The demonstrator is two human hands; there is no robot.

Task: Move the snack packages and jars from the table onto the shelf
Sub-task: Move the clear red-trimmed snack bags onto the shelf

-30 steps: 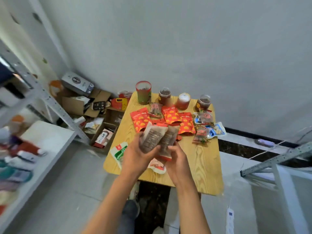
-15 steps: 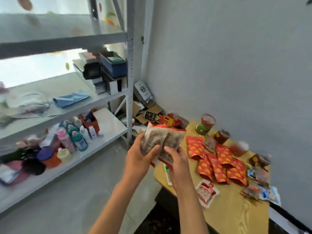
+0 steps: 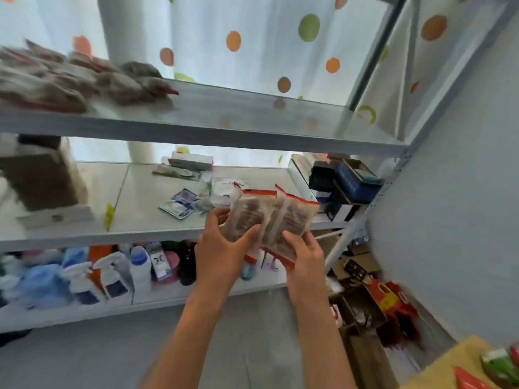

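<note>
Both hands hold a fanned bunch of beige snack packages [image 3: 269, 217] with red edges, in front of the grey metal shelf [image 3: 224, 136]. My left hand [image 3: 222, 248] grips the left packs, thumb over their front. My right hand [image 3: 304, 254] grips the right packs from below. The bunch is level with the shelf's middle board [image 3: 140, 214]. On the top board at the left lies a blurred pile of similar packages [image 3: 70, 80]. A corner of the yellow table [image 3: 449, 366] shows at the bottom right with a red package [image 3: 467, 381] and a green-banded jar [image 3: 500, 363].
The middle board carries a brown box [image 3: 39, 178], small packets [image 3: 179, 204] and dark boxes [image 3: 345, 186] at the right. Spray bottles and containers [image 3: 106, 273] fill the bottom board. Open cardboard boxes [image 3: 362, 304] sit on the floor by the wall.
The view has swung left from the table to the shelf. Both hands have carried the bunch of packages with them and now hold it higher, before the middle board.
</note>
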